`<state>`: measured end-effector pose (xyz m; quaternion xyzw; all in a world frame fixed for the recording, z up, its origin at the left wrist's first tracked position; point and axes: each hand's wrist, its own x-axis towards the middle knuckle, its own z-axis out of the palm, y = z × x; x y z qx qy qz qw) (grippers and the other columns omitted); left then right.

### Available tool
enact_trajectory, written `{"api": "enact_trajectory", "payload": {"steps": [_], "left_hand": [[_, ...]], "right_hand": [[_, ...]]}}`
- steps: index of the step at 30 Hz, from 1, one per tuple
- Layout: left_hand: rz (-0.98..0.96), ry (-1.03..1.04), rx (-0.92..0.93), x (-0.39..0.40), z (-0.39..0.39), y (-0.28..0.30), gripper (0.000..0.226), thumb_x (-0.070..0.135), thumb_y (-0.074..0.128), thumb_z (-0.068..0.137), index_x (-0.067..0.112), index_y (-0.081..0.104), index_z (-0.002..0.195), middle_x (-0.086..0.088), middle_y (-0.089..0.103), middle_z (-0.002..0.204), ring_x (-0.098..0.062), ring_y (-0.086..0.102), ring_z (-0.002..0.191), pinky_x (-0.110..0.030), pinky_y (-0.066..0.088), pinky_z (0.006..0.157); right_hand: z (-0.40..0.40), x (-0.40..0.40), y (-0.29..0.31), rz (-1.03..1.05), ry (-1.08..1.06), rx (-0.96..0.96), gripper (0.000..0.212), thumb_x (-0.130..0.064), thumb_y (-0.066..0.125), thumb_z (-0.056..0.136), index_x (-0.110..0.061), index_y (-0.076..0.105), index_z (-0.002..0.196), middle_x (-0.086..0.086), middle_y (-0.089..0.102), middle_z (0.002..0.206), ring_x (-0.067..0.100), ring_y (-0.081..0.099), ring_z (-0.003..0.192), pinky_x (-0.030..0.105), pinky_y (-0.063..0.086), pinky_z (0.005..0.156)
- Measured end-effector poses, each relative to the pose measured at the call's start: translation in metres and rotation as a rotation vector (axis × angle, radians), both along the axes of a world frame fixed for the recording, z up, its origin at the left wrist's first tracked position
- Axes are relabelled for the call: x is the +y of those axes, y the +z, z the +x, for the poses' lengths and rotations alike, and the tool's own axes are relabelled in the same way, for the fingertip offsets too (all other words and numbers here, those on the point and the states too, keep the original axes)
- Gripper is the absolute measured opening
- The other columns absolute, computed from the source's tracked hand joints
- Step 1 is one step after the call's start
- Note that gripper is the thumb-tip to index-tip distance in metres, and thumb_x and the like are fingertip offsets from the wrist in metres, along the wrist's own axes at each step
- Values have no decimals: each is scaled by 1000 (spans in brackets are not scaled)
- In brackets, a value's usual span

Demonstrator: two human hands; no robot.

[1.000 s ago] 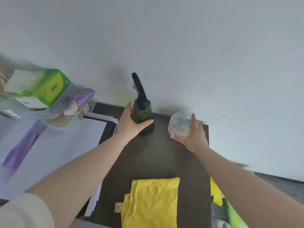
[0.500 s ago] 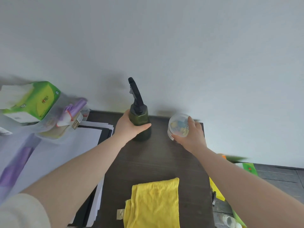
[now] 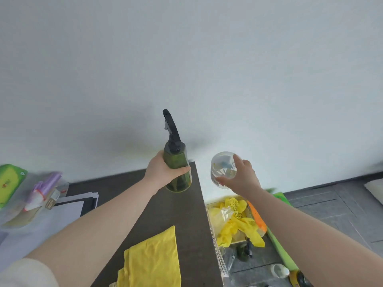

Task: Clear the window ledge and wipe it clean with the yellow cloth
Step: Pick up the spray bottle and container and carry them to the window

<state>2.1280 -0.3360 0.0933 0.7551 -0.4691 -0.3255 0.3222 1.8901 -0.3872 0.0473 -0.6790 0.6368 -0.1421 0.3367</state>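
Note:
My left hand (image 3: pixel 162 172) grips a green spray bottle (image 3: pixel 177 168) with a black trigger head, lifted off the dark ledge (image 3: pixel 165 212) near its far right corner. In my right hand (image 3: pixel 241 177) is a clear round plastic tub (image 3: pixel 221 169) of coloured clips, carried in the air past the ledge's right edge. The yellow cloth (image 3: pixel 152 262) lies folded on the ledge near me, between my forearms.
Left of the ledge lie white papers (image 3: pixel 68 206), a green tissue pack (image 3: pixel 9 183) and a purple-and-white packet (image 3: pixel 44 191). Below on the right stands a box with yellow gloves (image 3: pixel 236 220), beside an orange and a green object, small bottles and grey floor. A white wall rises behind.
Both hands have lifted their objects off the ledge. The tub has moved right, beyond the ledge's edge, and the bottle has risen and shifted right. My view has swung to the right.

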Motion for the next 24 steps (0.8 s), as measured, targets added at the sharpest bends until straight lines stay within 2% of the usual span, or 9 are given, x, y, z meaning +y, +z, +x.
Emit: {"api": "enact_trajectory", "payload": {"steps": [8,13,18,24], "left_hand": [[-8,-184,-84,-3,-187,37,68,47,86,58,27,53,115,8,64,106,-18,62,97,-38,54,85],[-39,-321,-104,2,-334,53,68,46,86,59,26,55,115,8,64,105,-18,61,96,-36,53,82],[-42,-490,-57,7,-480,57,65,45,87,59,27,56,113,8,64,105,-17,61,96,-34,52,82],[-23,-771,-102,5,-648,54,64,45,87,58,23,58,111,5,65,104,-19,61,95,-36,52,86]], "right_hand": [[-206,41,24,-36,-183,-28,96,-51,75,72,-23,22,147,8,38,140,28,44,127,39,43,98],[-357,81,36,-43,-323,-31,91,-49,76,71,-22,28,143,9,40,136,30,45,124,39,45,94],[-498,124,44,-41,-520,-30,90,-51,76,69,-27,29,142,8,41,132,31,46,119,41,49,91],[-644,187,44,-12,-808,-37,89,-51,76,66,-30,31,140,7,41,129,30,47,116,43,53,85]]}}
